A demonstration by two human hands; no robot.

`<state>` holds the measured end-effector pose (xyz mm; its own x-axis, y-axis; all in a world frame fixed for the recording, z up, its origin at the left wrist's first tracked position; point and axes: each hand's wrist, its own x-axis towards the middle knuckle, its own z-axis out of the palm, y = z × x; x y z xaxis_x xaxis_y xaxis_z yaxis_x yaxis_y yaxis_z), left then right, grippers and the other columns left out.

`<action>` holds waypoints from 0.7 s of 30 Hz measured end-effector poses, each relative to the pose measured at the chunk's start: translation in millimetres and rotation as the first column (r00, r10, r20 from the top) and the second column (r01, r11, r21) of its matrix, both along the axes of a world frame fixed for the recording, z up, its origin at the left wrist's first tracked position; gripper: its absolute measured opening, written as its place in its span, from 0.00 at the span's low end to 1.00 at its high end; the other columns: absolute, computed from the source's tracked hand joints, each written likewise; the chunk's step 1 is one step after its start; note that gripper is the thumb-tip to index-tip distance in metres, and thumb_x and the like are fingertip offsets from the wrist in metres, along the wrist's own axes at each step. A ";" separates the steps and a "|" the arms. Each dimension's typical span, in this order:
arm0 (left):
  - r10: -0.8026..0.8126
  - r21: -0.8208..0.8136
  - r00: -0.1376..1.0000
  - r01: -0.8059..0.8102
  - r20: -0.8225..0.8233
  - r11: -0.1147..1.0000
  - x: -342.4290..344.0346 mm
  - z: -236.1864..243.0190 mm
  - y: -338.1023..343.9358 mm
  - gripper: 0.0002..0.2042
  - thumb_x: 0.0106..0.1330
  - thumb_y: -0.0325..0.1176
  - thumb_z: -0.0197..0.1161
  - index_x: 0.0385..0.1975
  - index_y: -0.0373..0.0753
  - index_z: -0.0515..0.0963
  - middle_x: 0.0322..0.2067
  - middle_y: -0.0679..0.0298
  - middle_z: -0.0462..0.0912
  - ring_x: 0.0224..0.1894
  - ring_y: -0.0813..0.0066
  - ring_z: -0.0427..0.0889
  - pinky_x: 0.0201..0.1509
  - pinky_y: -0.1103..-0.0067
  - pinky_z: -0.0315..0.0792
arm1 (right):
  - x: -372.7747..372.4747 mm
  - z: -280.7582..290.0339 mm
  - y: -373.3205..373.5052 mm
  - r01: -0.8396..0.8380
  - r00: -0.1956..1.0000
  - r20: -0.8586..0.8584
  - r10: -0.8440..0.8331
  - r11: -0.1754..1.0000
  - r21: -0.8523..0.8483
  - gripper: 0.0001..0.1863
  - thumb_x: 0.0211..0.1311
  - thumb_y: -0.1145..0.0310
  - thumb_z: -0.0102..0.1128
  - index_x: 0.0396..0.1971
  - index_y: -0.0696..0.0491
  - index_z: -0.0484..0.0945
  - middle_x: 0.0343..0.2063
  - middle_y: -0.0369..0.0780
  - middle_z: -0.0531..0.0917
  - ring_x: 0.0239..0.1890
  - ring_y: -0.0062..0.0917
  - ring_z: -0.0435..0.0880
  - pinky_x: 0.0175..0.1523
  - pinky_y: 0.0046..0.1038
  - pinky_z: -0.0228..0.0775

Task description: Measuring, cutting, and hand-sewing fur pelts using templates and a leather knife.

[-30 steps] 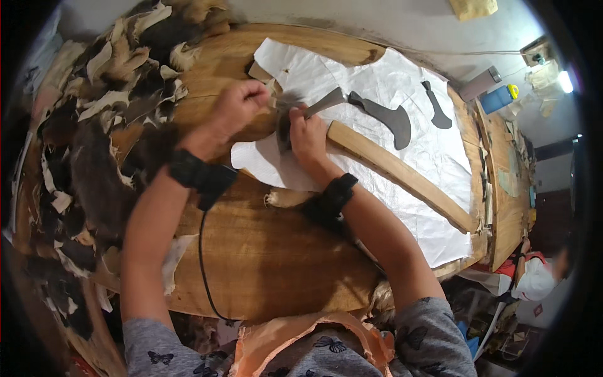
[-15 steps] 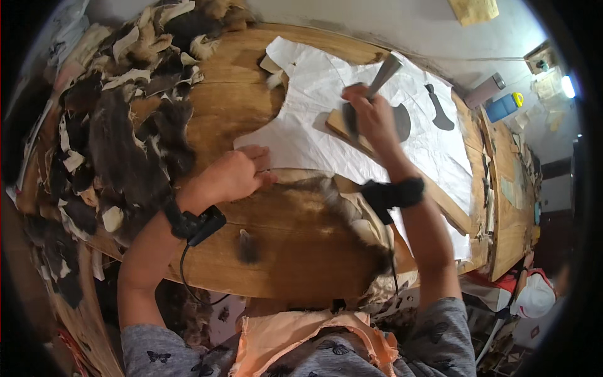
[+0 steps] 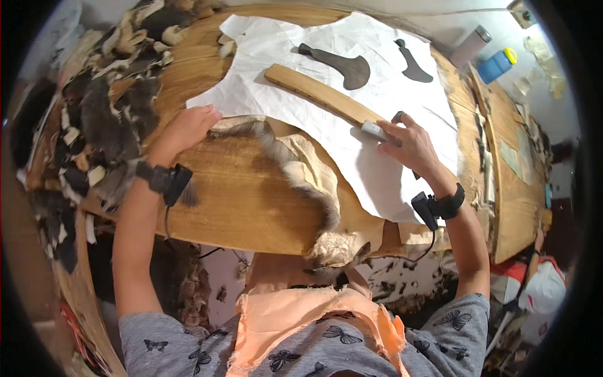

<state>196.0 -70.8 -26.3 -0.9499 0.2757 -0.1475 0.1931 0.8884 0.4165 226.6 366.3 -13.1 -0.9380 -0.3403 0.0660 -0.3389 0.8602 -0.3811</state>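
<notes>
A large white paper pattern sheet (image 3: 251, 81) lies over a fur pelt (image 3: 314, 169), whose furry edge and pale skin side show along the near side. My left hand (image 3: 188, 129) rests with fingers flat at the sheet's left corner. My right hand (image 3: 411, 144) pinches a short grey-white cylinder (image 3: 372, 129) by the near end of a wooden bar (image 3: 320, 94) lying slantwise across the sheet. Its exact kind is unclear. A small dark end shows below this hand. Beyond the bar lie a dark, flat, axe-shaped piece (image 3: 352, 70) and a smaller one (image 3: 414, 66).
Fur scraps (image 3: 107, 119) heap up along the left of the wooden table (image 3: 232, 188). A pinkish tumbler (image 3: 471, 45) and a blue bottle (image 3: 496, 66) with a yellow lid stand at the far right. Cables hang from both wrist straps.
My right hand has moved down and right, from above the bar to its near end. The larger axe-shaped piece, partly hidden before, lies uncovered farther left. My view has shifted too.
</notes>
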 end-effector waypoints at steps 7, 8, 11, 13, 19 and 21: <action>0.252 -0.138 0.968 -0.252 -0.024 0.958 4.6 -14.3 13.8 0.30 0.63 0.54 0.45 0.50 0.31 0.69 0.49 0.45 0.71 0.54 0.51 0.69 0.57 0.69 0.63 | -20.3 -21.6 21.6 -0.195 0.980 0.011 0.197 0.976 -0.093 0.20 0.44 0.64 0.61 0.42 0.49 0.79 0.27 0.43 0.75 0.28 0.34 0.77 0.35 0.33 0.70; 0.267 -0.170 0.963 -0.267 -0.028 0.949 8.5 -16.2 13.5 0.30 0.63 0.54 0.44 0.51 0.31 0.69 0.49 0.46 0.71 0.54 0.51 0.69 0.57 0.69 0.63 | -16.6 -25.2 21.1 -0.271 0.962 -0.051 0.267 0.950 -0.155 0.20 0.44 0.64 0.61 0.42 0.49 0.80 0.27 0.43 0.75 0.27 0.35 0.77 0.35 0.33 0.70; 0.277 -0.237 0.961 -0.272 -0.011 0.933 6.8 -10.3 16.0 0.30 0.63 0.54 0.44 0.52 0.32 0.69 0.50 0.46 0.71 0.54 0.51 0.69 0.57 0.69 0.62 | -0.7 -16.1 17.3 -0.195 0.978 0.040 0.205 0.964 -0.183 0.20 0.45 0.64 0.63 0.42 0.48 0.80 0.28 0.43 0.74 0.29 0.35 0.77 0.36 0.34 0.69; 0.190 -0.249 0.981 -0.195 -0.046 0.949 -1.0 -5.2 22.4 0.28 0.61 0.55 0.46 0.44 0.33 0.75 0.45 0.45 0.74 0.50 0.51 0.73 0.53 0.68 0.66 | -0.2 -15.4 22.6 -0.217 0.975 -0.067 0.211 0.971 -0.101 0.18 0.45 0.64 0.63 0.40 0.49 0.80 0.28 0.42 0.74 0.30 0.36 0.77 0.38 0.34 0.69; 0.213 -0.042 0.973 -0.218 -0.089 0.975 -74.9 -5.6 -5.0 0.18 0.57 0.46 0.57 0.21 0.35 0.79 0.15 0.59 0.75 0.19 0.75 0.71 0.25 0.75 0.65 | -4.9 -1.8 62.7 -0.189 0.974 -0.151 0.166 0.970 -0.151 0.11 0.47 0.67 0.61 0.33 0.53 0.80 0.29 0.41 0.77 0.35 0.37 0.77 0.41 0.35 0.68; 0.333 0.177 0.940 -0.316 -0.071 0.932 -90.8 1.8 16.4 0.14 0.56 0.40 0.58 0.22 0.34 0.79 0.18 0.66 0.77 0.22 0.82 0.70 0.26 0.77 0.65 | -20.2 -8.9 108.3 -0.083 0.995 -0.076 0.071 0.982 -0.169 0.06 0.49 0.71 0.60 0.29 0.54 0.80 0.30 0.40 0.81 0.35 0.32 0.80 0.39 0.30 0.70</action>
<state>105.2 -54.4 -24.5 -0.9989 -0.0378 -0.0288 -0.0475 0.8322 0.5524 206.4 474.6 -22.0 -0.9004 -0.3897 0.1937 -0.4327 0.7541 -0.4941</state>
